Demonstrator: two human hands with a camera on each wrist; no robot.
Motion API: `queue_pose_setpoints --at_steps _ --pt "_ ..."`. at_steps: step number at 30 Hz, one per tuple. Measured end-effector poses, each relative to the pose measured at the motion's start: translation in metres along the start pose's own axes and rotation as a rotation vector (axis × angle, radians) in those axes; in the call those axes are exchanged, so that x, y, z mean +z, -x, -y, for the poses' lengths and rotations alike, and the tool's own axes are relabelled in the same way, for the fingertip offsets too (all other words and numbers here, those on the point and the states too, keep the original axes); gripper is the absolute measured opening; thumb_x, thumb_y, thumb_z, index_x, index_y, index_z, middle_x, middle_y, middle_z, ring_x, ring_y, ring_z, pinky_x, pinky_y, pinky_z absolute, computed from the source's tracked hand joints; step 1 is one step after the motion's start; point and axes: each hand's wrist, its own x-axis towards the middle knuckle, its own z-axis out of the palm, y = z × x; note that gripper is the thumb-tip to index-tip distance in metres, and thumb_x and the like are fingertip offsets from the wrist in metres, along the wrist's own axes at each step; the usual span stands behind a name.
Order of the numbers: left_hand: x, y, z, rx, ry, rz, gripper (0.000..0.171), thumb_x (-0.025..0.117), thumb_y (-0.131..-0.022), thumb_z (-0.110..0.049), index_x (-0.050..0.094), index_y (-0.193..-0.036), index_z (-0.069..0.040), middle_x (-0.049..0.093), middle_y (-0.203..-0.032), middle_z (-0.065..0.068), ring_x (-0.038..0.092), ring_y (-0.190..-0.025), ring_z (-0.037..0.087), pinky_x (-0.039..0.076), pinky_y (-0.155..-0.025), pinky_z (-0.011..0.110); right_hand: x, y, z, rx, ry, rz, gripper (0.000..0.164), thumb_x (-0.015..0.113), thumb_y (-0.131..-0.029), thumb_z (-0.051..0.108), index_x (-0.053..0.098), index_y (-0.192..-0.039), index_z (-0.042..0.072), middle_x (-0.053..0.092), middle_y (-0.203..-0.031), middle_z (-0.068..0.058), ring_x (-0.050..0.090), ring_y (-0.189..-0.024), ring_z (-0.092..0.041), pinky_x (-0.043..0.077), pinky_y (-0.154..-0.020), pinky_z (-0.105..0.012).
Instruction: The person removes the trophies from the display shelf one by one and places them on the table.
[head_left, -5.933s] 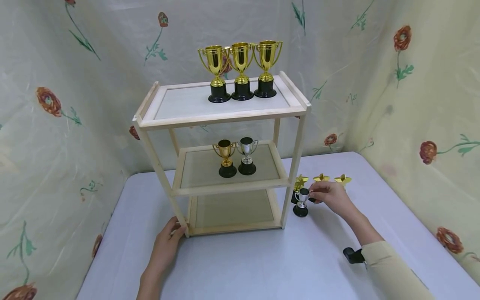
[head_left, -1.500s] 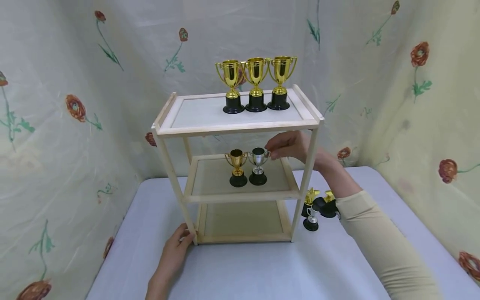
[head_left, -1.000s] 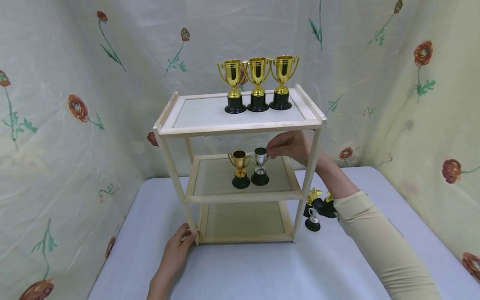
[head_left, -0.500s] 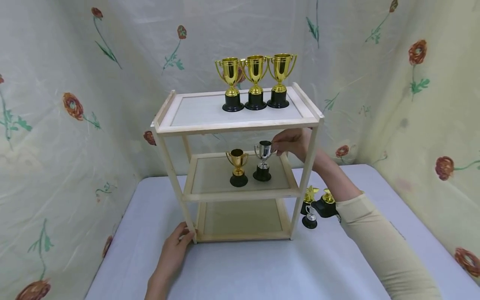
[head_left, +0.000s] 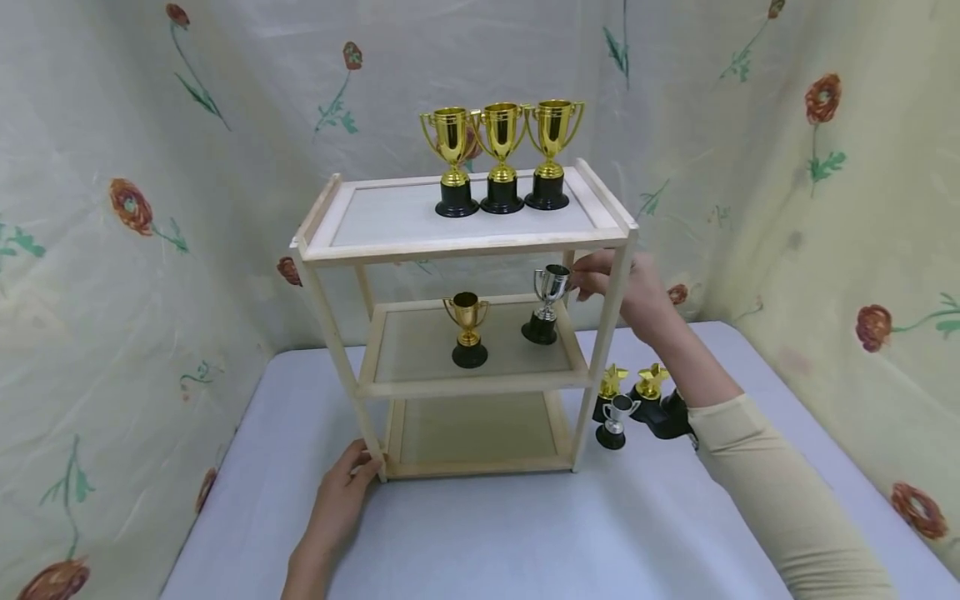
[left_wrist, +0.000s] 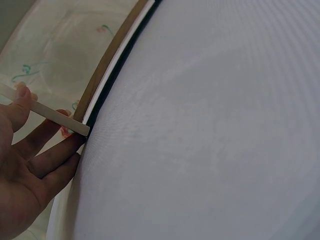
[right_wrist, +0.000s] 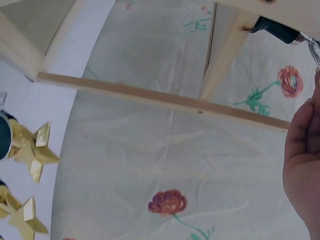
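Note:
In the head view, my right hand [head_left: 628,287] reaches past the shelf's right front post and pinches a small silver trophy cup [head_left: 551,286] by its right side. The cup leans slightly over the right part of the middle shelf; whether its base touches is unclear. Its black base [right_wrist: 278,31] shows at the top of the right wrist view. My left hand [head_left: 336,502] grips the foot of the left front post [left_wrist: 60,118] of the wooden shelf [head_left: 390,218], thumb on one side and fingers on the other. A small gold trophy cup [head_left: 467,312] stands upright on the middle shelf.
Three larger gold trophy cups [head_left: 502,137] stand side by side on the top shelf. Right of the shelf, on the white table [head_left: 495,533], are another silver cup [head_left: 615,417] and gold star trophies [head_left: 651,382]. Flowered cloth [head_left: 247,167] surrounds the table.
The right hand was at the table cups, then took hold of the silver cup beside the gold one. That cup has moved right and back, widening the gap. The left hand keeps its grip.

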Motion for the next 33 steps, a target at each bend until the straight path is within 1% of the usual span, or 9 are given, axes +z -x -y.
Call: queue_pose_setpoints --at_steps 5,9,12,16,19,21,26,30,33 --pt "0.0 0.001 0.001 -0.009 -0.008 0.006 0.033 0.054 -0.1 -0.044 0.058 -0.13 -0.031 0.067 -0.125 0.008 0.058 -0.126 0.036 0.048 -0.102 0.057 -0.01 0.007 0.001 0.065 -0.092 -0.037 0.01 0.071 -0.091 0.007 0.075 -0.096 0.0 0.074 -0.083 0.005 0.068 -0.068 -0.009 0.057 -0.068 -0.023" --pt "-0.002 0.001 -0.001 -0.002 -0.011 -0.002 0.034 0.054 -0.1 -0.046 0.057 -0.13 -0.03 0.066 -0.127 0.01 0.061 -0.121 0.034 0.051 -0.097 0.053 -0.019 0.012 0.001 0.075 -0.108 -0.068 0.004 0.073 -0.089 0.01 0.077 -0.09 0.008 0.075 -0.08 0.006 0.067 -0.079 -0.009 0.056 -0.074 -0.022" --pt "-0.003 0.0 -0.003 0.006 -0.002 -0.001 0.034 0.054 -0.1 -0.045 0.058 -0.13 -0.03 0.066 -0.127 0.011 0.062 -0.119 0.033 0.052 -0.097 0.05 -0.026 0.016 0.002 0.052 -0.057 -0.091 0.008 0.07 -0.091 0.006 0.077 -0.092 0.004 0.075 -0.078 0.01 0.067 -0.08 -0.007 0.056 -0.073 -0.02" --pt "-0.003 -0.002 -0.003 -0.005 0.003 0.002 0.034 0.053 -0.1 -0.046 0.057 -0.129 -0.03 0.065 -0.128 0.01 0.061 -0.121 0.032 0.051 -0.099 0.051 -0.034 0.019 0.002 0.024 -0.014 -0.107 0.014 0.065 -0.091 -0.001 0.077 -0.099 0.001 0.076 -0.078 0.012 0.068 -0.067 -0.007 0.057 -0.066 -0.021" --pt "-0.004 -0.001 -0.002 -0.009 0.008 0.005 0.034 0.053 -0.1 -0.047 0.057 -0.129 -0.029 0.065 -0.128 0.01 0.06 -0.123 0.033 0.05 -0.101 0.052 -0.039 0.023 0.001 0.015 0.006 -0.113 0.014 0.067 -0.091 0.001 0.077 -0.099 0.005 0.076 -0.081 0.013 0.068 -0.065 -0.008 0.057 -0.066 -0.02" --pt "-0.003 -0.001 -0.001 -0.005 0.012 0.01 0.034 0.053 -0.1 -0.047 0.057 -0.129 -0.029 0.065 -0.127 0.01 0.06 -0.124 0.034 0.049 -0.102 0.053 -0.044 0.026 0.001 0.02 0.018 -0.115 0.011 0.068 -0.091 0.003 0.077 -0.098 0.003 0.076 -0.081 0.013 0.068 -0.065 -0.009 0.057 -0.066 -0.02" --pt "-0.001 0.0 0.001 -0.002 0.003 0.015 0.034 0.053 -0.1 -0.047 0.057 -0.128 -0.029 0.066 -0.128 0.01 0.06 -0.123 0.035 0.05 -0.102 0.053 -0.054 0.037 -0.002 0.07 0.105 -0.119 0.016 0.071 -0.092 0.01 0.074 -0.1 -0.004 0.074 -0.079 0.015 0.066 -0.067 -0.009 0.055 -0.069 -0.019" --pt "0.001 0.0 0.001 0.002 0.003 0.013 0.033 0.053 -0.101 -0.045 0.057 -0.128 -0.027 0.066 -0.128 0.011 0.061 -0.122 0.037 0.05 -0.101 0.054 -0.061 0.048 -0.004 0.136 0.178 -0.128 0.02 0.072 -0.092 0.014 0.073 -0.101 -0.004 0.073 -0.078 0.017 0.066 -0.068 -0.009 0.053 -0.071 -0.018" --pt "0.002 -0.001 0.001 0.009 0.006 0.021 0.033 0.053 -0.101 -0.044 0.057 -0.129 -0.026 0.065 -0.128 0.011 0.061 -0.122 0.036 0.05 -0.101 0.054 -0.067 0.057 -0.008 0.17 0.178 -0.138 0.02 0.072 -0.091 0.013 0.073 -0.101 -0.005 0.073 -0.079 0.014 0.067 -0.068 -0.009 0.055 -0.07 -0.019"
